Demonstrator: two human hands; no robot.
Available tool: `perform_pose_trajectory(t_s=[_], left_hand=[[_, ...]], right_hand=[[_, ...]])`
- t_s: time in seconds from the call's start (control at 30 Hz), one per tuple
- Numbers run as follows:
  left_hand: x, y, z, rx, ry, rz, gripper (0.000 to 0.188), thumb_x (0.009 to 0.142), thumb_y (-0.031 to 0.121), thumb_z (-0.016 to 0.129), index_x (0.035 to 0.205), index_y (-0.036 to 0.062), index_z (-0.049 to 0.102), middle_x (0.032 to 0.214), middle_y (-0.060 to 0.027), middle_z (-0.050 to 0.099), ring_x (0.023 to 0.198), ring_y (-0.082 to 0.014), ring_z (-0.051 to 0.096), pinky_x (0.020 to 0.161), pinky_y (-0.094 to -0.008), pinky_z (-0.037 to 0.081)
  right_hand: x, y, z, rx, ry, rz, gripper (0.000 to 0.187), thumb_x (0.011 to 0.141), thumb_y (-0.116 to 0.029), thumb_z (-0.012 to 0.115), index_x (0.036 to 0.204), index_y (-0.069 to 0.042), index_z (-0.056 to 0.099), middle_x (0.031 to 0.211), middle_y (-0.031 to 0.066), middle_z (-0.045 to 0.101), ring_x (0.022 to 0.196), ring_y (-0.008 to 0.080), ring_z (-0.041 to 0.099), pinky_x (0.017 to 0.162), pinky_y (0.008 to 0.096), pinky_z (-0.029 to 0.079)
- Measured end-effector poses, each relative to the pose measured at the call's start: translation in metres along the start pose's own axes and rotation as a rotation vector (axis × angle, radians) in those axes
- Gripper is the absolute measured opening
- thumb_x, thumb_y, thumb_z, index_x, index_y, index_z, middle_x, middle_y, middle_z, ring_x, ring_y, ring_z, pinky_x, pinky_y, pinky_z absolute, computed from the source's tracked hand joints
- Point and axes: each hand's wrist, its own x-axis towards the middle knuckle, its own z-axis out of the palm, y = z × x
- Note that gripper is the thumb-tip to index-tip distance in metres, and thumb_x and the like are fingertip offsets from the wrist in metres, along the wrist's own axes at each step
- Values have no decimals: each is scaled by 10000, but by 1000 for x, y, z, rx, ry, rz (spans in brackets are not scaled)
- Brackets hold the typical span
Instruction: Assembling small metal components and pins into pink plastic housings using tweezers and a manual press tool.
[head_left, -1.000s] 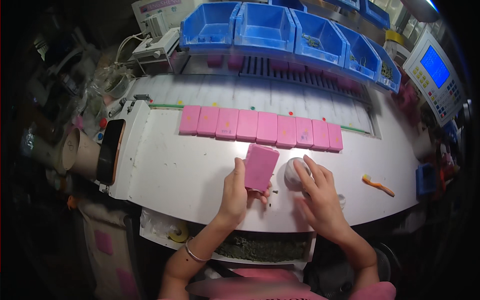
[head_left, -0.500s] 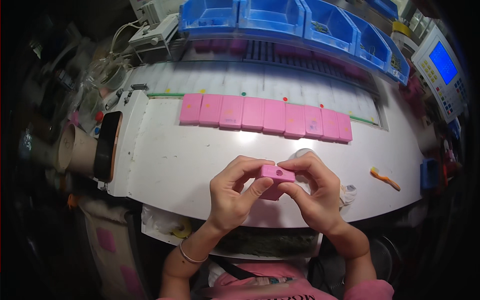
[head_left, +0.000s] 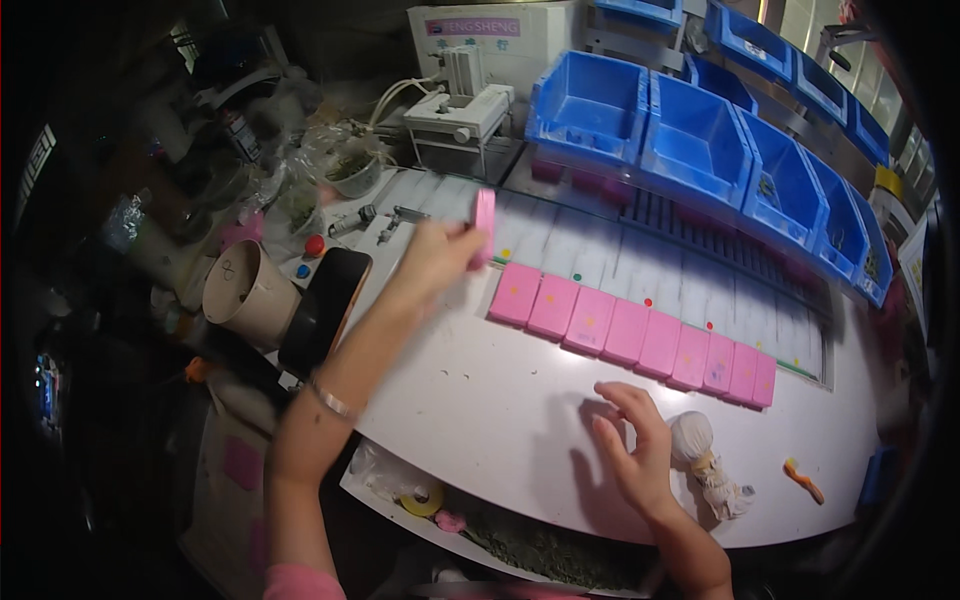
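Note:
A pink rectangular block stands on end in the fingers of my left hand, above the left end of a row of similar blocks. That row of pink blocks lies side by side across the white table, several of them marked with small yellow dots. My right hand hovers over the table in front of the row, fingers apart and holding nothing. Just right of it lies a white round-headed bundle with a cloth-wrapped handle. An orange-handled toothbrush rests farther right.
Blue bins hang over the far side, behind a pale slotted panel. A small white device stands at the back left. A black phone and a beige cup sit left. Below the table edge is an open tray.
Both hands held the pink block in front of me; now the left carries it away to the far left. My right hand has let go. The view has turned left.

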Motion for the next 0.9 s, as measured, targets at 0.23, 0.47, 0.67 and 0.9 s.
perform_pose_trajectory(t_s=[0.23, 0.47, 0.67, 0.9], left_hand=[[121, -7, -20, 852, 560, 312, 330, 619, 146, 736, 878, -18, 615, 927, -230, 632, 861, -382, 617, 777, -416, 501], [111, -18, -35, 1014, 448, 228, 354, 666, 218, 735, 904, -16, 617, 993, -242, 582, 961, -379, 573, 829, -426, 474], [-72, 10, -25, 478, 646, 846, 167, 724, 66, 684, 874, 21, 626, 853, -93, 577, 745, -210, 580, 641, -290, 473], [-301, -150, -138, 969, 1201, 229, 313, 822, 147, 608, 1097, 23, 525, 1077, -162, 463, 968, -332, 508, 820, -384, 432]], right_hand=[[-3, 1, -7, -42, -34, -29, 213, 792, -7, 597, 1005, -1, 603, 1003, 132, 589, 882, 237, 583, 734, 297, 495], [1, -2, 3, 9, -109, 2, 198, 796, 16, 575, 991, 10, 604, 975, 132, 596, 857, 212, 585, 730, 292, 483], [-8, -3, -11, -80, -144, 39, 180, 876, -29, 490, 1022, 45, 567, 1003, 83, 558, 840, 137, 563, 702, 225, 471], [-22, -25, 21, -14, -343, 101, 185, 900, -96, 492, 958, 48, 592, 900, 88, 604, 806, 136, 565, 709, 246, 441]])
